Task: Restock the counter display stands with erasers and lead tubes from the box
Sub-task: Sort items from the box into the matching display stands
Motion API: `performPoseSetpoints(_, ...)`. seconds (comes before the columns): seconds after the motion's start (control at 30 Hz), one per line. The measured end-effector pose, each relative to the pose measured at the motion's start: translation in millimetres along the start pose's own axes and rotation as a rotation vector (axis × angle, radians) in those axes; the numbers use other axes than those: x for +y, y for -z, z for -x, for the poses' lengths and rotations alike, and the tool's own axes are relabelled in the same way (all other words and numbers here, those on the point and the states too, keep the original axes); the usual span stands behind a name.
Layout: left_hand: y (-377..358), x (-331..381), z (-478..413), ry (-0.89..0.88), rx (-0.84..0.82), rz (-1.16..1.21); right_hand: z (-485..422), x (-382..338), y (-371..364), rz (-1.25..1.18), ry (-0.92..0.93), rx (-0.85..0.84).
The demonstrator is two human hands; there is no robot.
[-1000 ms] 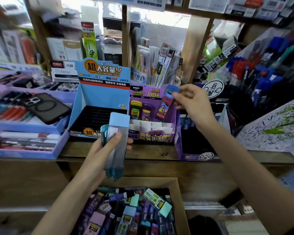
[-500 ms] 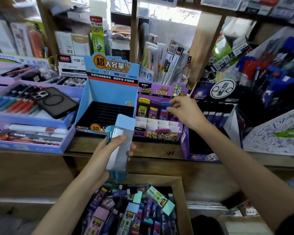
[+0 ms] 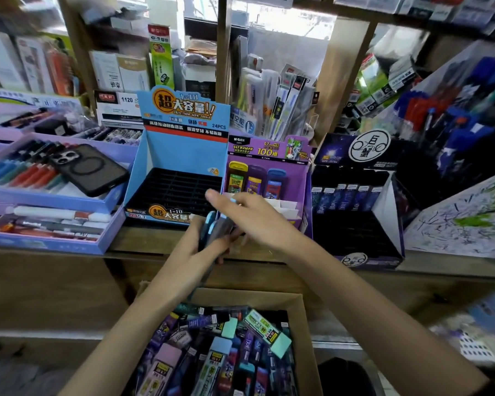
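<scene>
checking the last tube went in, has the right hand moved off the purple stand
Yes. The right hand has pulled back from the rear row of the purple stand, nearer and leftward, over the tubes the left hand grips.

The middle stand (image 3: pixel 269 151) sits between the left stand (image 3: pixel 183 144) and right stand (image 3: pixel 383 224) on the counter (image 3: pixel 143 244), the box (image 3: pixel 303 310) below in front

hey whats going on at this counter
A person is restocking lead tubes. The left hand grips a few blue-capped tubes in front of the empty blue display stand, and the right hand reaches across onto them. The purple stand holds three tubes in its back row; the cardboard box below is full of stock.
</scene>
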State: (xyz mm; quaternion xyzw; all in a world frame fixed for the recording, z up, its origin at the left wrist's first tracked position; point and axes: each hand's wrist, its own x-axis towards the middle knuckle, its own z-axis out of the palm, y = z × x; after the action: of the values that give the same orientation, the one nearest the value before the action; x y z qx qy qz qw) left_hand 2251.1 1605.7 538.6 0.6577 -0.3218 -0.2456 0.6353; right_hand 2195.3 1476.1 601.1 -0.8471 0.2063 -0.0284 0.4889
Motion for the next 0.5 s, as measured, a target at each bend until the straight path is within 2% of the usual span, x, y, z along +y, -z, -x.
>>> performPoseSetpoints(0.1, 3.9, 2.0, 4.5, -0.015, 0.029, -0.042, -3.9, -2.1, -6.2, -0.145, -0.026, -0.037)
performPoseSetpoints(0.2, 12.2, 4.5, 8.2, -0.018, 0.037, 0.053, -6.6, -3.0, -3.1, -0.352, -0.087, 0.013)
performPoseSetpoints(0.33, 24.3, 7.6, 3.6, -0.036, 0.128, 0.097, -7.0, -12.3, 3.3, -0.594, -0.067, 0.038)
performPoseSetpoints(0.5, 50.3, 7.0, -3.5, -0.071, 0.22, 0.028, -22.4, -50.2, 25.3, -0.417, 0.108, 0.186)
